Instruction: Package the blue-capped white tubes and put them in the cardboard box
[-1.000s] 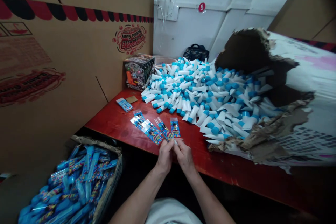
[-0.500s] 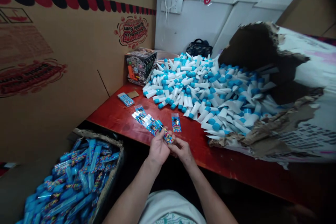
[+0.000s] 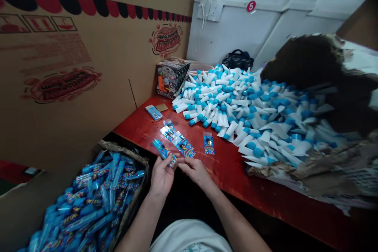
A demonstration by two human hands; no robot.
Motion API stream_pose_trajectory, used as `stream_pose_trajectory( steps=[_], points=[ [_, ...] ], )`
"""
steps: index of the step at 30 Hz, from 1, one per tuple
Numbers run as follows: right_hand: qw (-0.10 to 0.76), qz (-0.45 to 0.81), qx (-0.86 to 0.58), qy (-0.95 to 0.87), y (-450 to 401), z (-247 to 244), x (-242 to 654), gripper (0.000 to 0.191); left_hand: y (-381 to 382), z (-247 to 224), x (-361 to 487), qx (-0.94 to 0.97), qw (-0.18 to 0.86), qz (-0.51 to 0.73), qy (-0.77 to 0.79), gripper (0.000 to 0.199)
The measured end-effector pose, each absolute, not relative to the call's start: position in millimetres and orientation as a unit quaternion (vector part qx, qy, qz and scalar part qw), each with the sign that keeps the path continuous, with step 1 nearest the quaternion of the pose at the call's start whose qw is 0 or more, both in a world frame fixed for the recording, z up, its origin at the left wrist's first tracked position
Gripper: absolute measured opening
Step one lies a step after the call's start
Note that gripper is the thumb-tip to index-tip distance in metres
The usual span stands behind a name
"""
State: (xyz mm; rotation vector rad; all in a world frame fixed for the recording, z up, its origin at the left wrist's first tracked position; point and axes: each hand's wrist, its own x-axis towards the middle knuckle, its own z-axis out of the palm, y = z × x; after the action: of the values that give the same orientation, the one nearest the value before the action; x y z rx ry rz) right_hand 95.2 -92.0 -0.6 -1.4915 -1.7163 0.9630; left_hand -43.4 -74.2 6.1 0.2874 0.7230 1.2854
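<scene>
Left grip (image 3: 162, 177) narrow, closed on sleeved blue tube (image 3: 164, 151); tube's long axis slants up-left from hand; right grip (image 3: 196, 173) open, just beside tube's lower end.

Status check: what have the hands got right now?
Left hand gripping a clear-sleeved blue tube. Right hand open beside it. Nothing in the way; other sleeved packs lie on the red table.

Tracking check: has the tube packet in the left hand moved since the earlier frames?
Yes: the blue tube packet in the left hand has moved left, toward the carton, judged against the lone packet lying on the red table.
</scene>
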Motion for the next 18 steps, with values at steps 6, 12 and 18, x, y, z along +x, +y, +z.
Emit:
stream_pose_trajectory(
  steps=[6,12,18],
  points=[
    [0.166,-0.008,-0.676,-0.718,-71.1,-10.3,107.4,0.015,-59.7,-10.9,-126.2,0.183,0.473,0.692,0.513,0.028],
    [0.099,-0.088,-0.673,-0.728,-59.0,-28.4,110.3,0.015,-52.7,-33.0,-155.6,0.193,0.297,0.696,0.625,0.063],
    [0.184,-0.066,-0.659,-0.726,-54.9,-31.3,118.8,0.018,-68.1,-18.8,-102.3,0.32,0.382,0.672,0.549,0.038]
  ],
)
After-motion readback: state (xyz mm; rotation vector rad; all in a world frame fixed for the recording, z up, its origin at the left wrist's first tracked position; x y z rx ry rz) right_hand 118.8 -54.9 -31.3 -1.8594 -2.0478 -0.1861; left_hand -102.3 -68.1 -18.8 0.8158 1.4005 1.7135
